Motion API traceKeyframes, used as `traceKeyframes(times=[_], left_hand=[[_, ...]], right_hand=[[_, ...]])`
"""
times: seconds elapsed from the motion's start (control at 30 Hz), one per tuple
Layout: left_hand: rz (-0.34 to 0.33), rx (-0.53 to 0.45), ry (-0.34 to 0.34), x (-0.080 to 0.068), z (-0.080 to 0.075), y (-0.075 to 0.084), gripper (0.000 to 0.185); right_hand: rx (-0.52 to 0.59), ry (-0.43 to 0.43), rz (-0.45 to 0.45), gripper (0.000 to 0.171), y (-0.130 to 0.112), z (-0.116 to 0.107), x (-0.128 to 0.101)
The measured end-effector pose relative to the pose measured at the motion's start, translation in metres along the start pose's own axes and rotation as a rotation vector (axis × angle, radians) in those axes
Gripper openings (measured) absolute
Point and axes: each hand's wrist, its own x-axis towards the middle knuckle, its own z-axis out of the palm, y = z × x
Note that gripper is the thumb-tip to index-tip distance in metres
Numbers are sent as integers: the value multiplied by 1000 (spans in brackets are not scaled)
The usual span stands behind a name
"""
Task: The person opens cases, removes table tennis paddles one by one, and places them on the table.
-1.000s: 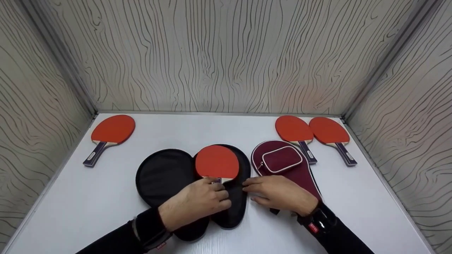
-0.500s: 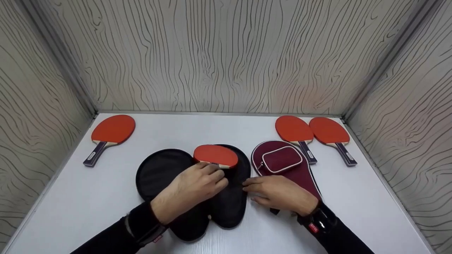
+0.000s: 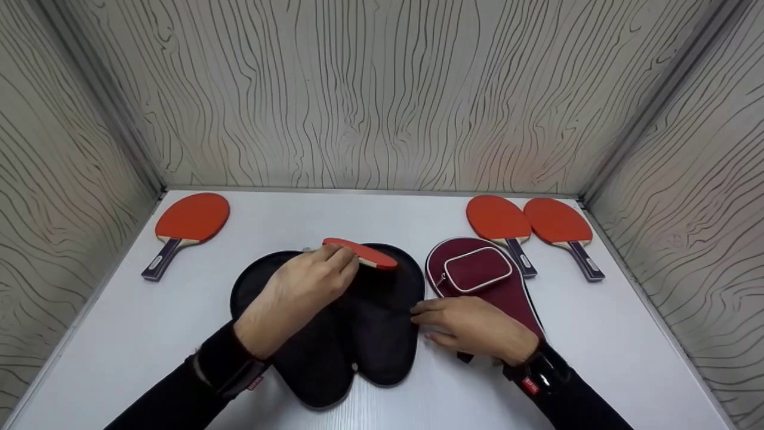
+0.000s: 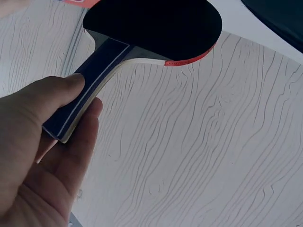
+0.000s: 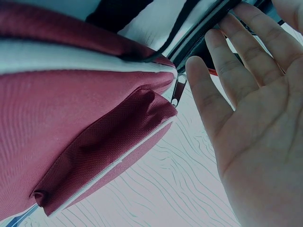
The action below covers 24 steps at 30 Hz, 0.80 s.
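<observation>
My left hand (image 3: 301, 295) pinches a table tennis paddle (image 3: 379, 258) by its handle, thumb on one side and fingers on the other. In the head view its red blade shows nearly edge-on, tilted above an open black paddle case (image 3: 385, 340). The left wrist view has the black underside of that paddle (image 4: 156, 28) and its dark blue handle. My right hand (image 3: 474, 327) lies with fairly straight fingers at the right rim of the black case. Palm and fingers of this hand (image 5: 255, 113) hold nothing in the right wrist view.
A maroon paddle case (image 3: 477, 272) with a zipped pocket lies right of the black one, partly under my right hand. One red paddle (image 3: 192, 218) is at the back left. Two more, a middle one (image 3: 498, 218) and an outer one (image 3: 558, 221), lie back right. Patterned walls enclose the white table.
My left hand has moved up and to the left, raising the paddle from the black case. The red blade has tipped from face-up to nearly edge-on. My right hand has stayed put.
</observation>
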Motion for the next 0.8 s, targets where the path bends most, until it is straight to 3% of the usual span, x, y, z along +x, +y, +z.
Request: traceKeyframes(times=[0.3, 0.5, 0.8], left_hand=[[-94, -106, -76, -6, -7, -23, 39], [-179, -152, -67, -12, -3, -40, 36], [-338, -357, -101, -25, 6, -68, 30]], right_hand=[[11, 1, 7, 33, 0, 0, -2], [7, 6, -3, 34, 0, 0, -1], [-1, 27, -9, 33, 1, 1, -2]])
